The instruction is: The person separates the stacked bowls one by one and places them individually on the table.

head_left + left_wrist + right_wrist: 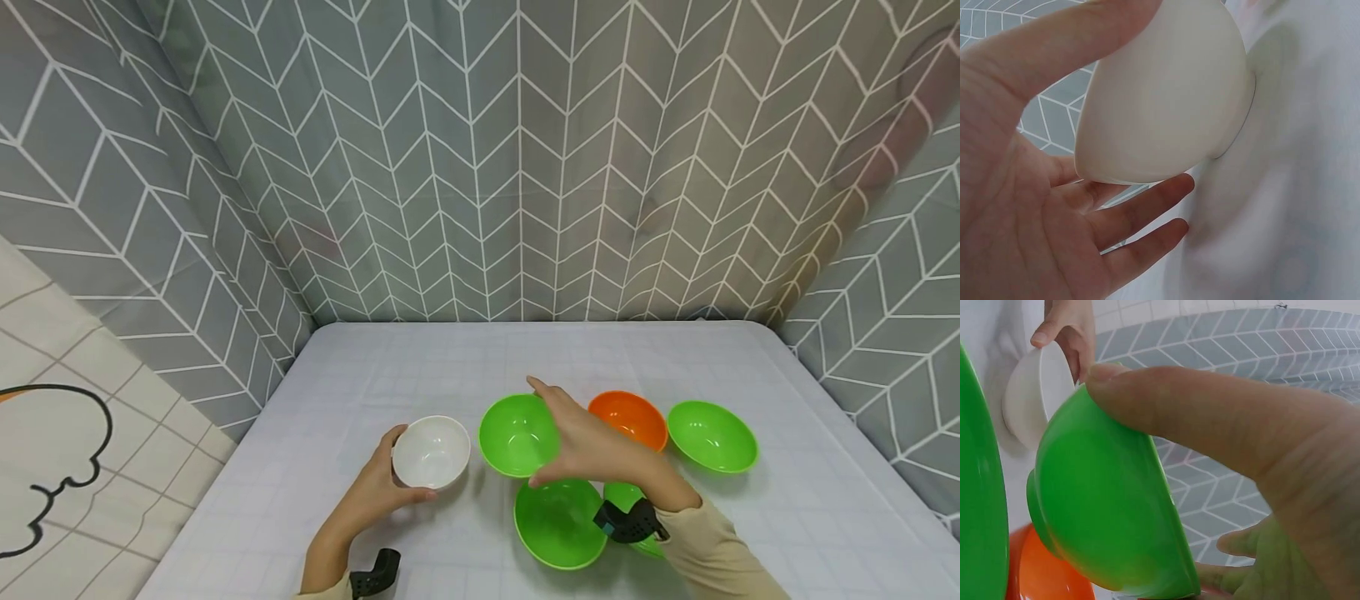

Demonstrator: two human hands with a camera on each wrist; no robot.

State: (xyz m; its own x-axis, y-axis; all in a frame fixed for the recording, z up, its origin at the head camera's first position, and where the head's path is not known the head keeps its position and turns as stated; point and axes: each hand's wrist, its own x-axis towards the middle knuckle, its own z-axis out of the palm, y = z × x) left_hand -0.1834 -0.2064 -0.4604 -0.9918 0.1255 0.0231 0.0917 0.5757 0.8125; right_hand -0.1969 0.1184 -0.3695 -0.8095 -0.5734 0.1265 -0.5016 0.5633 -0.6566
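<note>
My left hand (371, 490) grips a white bowl (431, 450) by its left side, the thumb near the front and the fingers round the back. In the left wrist view the pale outer wall of that bowl shows, its foot close over the tabletop. On the right, my right hand (600, 442) spans a light green bowl (513, 437), thumb on the near rim and fingers at the far rim. Seen from the right wrist, the thumb presses the rim of this green bowl (1104, 494). Both held bowls stand mouth up, side by side.
A larger green bowl (558, 525) sits nearer me, with another green bowl (624, 497) partly hidden under my right wrist. Behind the right forearm are an orange bowl (630, 414) and a green bowl (712, 437). A patterned curtain (495, 167) hangs behind the white-covered table (420, 358).
</note>
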